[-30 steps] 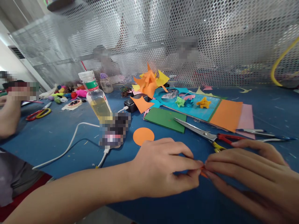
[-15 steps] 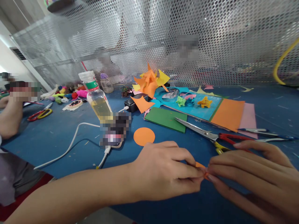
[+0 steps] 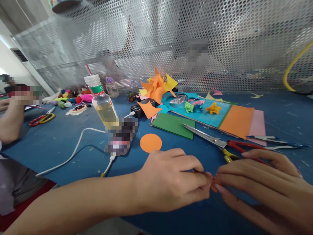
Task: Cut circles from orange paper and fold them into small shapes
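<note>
A small piece of orange paper (image 3: pixel 214 186) is pinched between the fingertips of my two hands, low over the blue table; most of it is hidden by the fingers. My left hand (image 3: pixel 174 178) is closed on its left side. From the right, my right hand (image 3: pixel 264 186) grips it between thumb and fingertips. Just beyond my left hand lies a flat orange paper circle (image 3: pixel 151 143). Scissors (image 3: pixel 212 139) with red and yellow handles rest behind my right hand, their blade tips over a green paper stack (image 3: pixel 173 125).
Behind are orange sheets (image 3: pixel 236 120), a blue sheet (image 3: pixel 212 120) bearing folded paper stars (image 3: pixel 213 108), and orange paper scraps (image 3: pixel 155 86). At left stand a bottle (image 3: pixel 105 107) and a phone with a white cable (image 3: pixel 83 137). Another person's arm (image 3: pixel 12 120) rests at far left.
The orange paper shows less now, its upper part no longer visible above the left fingertips. Both hands stay almost in place, fingertips shifted slightly.
</note>
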### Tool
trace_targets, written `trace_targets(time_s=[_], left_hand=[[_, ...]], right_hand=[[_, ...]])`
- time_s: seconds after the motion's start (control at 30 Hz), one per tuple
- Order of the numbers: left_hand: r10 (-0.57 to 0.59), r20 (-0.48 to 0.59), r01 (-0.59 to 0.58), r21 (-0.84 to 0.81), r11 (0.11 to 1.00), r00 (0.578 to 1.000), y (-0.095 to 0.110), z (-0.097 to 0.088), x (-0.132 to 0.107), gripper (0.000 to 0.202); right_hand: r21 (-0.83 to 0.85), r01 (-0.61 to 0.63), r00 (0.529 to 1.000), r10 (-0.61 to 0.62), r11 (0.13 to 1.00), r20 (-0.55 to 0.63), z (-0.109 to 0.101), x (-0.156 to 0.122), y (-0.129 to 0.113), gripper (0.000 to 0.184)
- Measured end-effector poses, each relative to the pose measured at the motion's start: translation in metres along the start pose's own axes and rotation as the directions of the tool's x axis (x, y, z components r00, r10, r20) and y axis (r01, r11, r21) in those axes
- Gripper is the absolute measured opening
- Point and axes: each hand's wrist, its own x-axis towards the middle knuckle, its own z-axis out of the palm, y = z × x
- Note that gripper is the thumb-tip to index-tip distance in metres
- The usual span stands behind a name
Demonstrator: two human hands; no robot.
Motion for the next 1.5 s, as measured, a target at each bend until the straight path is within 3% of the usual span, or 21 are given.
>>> trace_targets(time_s=[0.1, 0.23, 0.63, 1.03, 1.3, 1.5], left_hand=[[-0.007, -0.048, 0.006, -0.019, 1.000, 0.999, 0.000, 0.002, 0.000, 0.015], [-0.039, -0.043, 0.035, -0.095, 0.995, 0.998, 0.001, 0.004, 0.001, 0.014], [-0.048, 0.007, 0.049, -0.112, 0.993, 0.999, -0.001, 0.002, -0.001, 0.014], [-0.079, -0.070, 0.064, -0.188, 0.980, 0.994, 0.002, 0.005, 0.002, 0.012], [-0.104, 0.023, 0.107, -0.271, 0.957, 0.994, 0.001, 0.001, 0.003, 0.015], [-0.120, -0.022, 0.108, -0.296, 0.949, 0.993, 0.001, 0.003, 0.003, 0.009]], right_hand=[[0.028, -0.066, 0.997, 0.067, 0.997, -0.023, -0.001, -0.004, 0.003, 0.016], [0.001, -0.032, 0.999, 0.032, 0.999, 0.036, -0.002, -0.008, 0.007, 0.009], [0.076, -0.111, 0.994, 0.110, 0.991, 0.012, 0.001, -0.009, 0.001, 0.014], [0.098, -0.140, 0.990, 0.141, 0.985, 0.003, 0.000, -0.005, -0.002, 0.015], [0.111, -0.138, 0.990, 0.136, 0.984, 0.026, 0.000, -0.008, -0.003, 0.017], [0.061, -0.089, 0.996, 0.088, 0.994, 0.017, -0.001, -0.006, 0.001, 0.012]])
